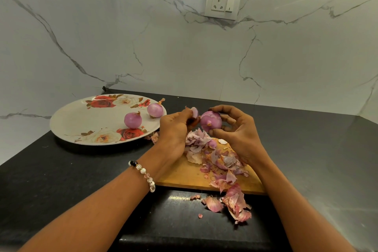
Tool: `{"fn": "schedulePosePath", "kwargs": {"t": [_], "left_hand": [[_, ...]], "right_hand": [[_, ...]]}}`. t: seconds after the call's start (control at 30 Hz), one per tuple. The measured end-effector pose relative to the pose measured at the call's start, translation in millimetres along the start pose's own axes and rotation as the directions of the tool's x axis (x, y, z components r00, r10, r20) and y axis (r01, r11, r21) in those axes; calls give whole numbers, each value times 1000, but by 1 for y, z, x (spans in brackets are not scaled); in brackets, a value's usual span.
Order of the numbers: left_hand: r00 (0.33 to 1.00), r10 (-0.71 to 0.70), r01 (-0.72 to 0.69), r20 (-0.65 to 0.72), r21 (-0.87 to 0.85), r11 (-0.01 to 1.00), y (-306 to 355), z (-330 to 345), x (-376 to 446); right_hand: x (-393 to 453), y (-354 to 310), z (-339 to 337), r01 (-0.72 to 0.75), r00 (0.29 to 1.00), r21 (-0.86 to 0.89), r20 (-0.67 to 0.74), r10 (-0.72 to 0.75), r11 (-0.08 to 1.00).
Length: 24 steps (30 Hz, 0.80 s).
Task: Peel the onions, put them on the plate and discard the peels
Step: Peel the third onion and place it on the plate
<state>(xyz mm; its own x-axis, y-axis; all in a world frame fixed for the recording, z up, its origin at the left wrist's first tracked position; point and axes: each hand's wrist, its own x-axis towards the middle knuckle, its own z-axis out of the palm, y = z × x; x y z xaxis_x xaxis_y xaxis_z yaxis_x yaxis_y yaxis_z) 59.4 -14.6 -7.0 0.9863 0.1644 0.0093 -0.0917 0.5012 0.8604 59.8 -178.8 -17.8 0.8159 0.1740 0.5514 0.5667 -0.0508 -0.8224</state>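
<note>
Plate: a big white plate with red and cream roses sits on the left side of the dark counter, near the wall.
Onions on plate: two peeled purple onions lie on it. One onion is near the middle right, and the other onion is by the far right rim. They are close but not touching.
Bracelet: a string of beads goes round the left wrist.
Left hand: the left hand is in the air above the board. Its fingers pinch a small piece of peel.
Onion in hand: a third purple onion is held up just right of that peel, above the board.
Right hand: the right hand curls its fingers and thumb round this onion and holds it.
Board: a wooden cutting board lies on the counter under both hands.
Peels: a heap of pink and purple peels covers the board. Some more peels have spilled off its near edge onto the counter.
Wall: a white marble wall stands behind, with a socket on it.
</note>
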Motion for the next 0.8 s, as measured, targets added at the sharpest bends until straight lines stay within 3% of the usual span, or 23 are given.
{"fn": "schedulePosePath", "kwargs": {"t": [0.07,0.13,0.2,0.27,0.33,0.43,0.6,0.8], "left_hand": [[997,-76,71,-30,-154,986,5,-1,4],[996,-77,70,-42,-140,988,6,-3,8],[999,25,-21,-44,99,995,3,-6,11],[984,179,-171,10,355,919,0,-5,10],[952,301,-290,56,480,828,2,-2,6],[906,409,-402,112,535,743,7,-3,5],[852,316,-514,417,556,653,7,-8,7],[805,295,-573,515,543,614,6,-10,5]], "right_hand": [[2,0,-2,0,999,50,-37,2,999],[4,-1,-6,-11,997,130,-76,21,991],[5,-1,-9,-23,995,197,-94,42,980],[7,-1,-9,-29,994,206,-94,49,978],[7,0,-8,-39,995,186,-84,55,982],[7,1,-8,-55,997,165,-52,65,985],[7,4,-8,-68,998,116,15,67,991],[7,5,-12,-86,996,74,38,84,994]]}}
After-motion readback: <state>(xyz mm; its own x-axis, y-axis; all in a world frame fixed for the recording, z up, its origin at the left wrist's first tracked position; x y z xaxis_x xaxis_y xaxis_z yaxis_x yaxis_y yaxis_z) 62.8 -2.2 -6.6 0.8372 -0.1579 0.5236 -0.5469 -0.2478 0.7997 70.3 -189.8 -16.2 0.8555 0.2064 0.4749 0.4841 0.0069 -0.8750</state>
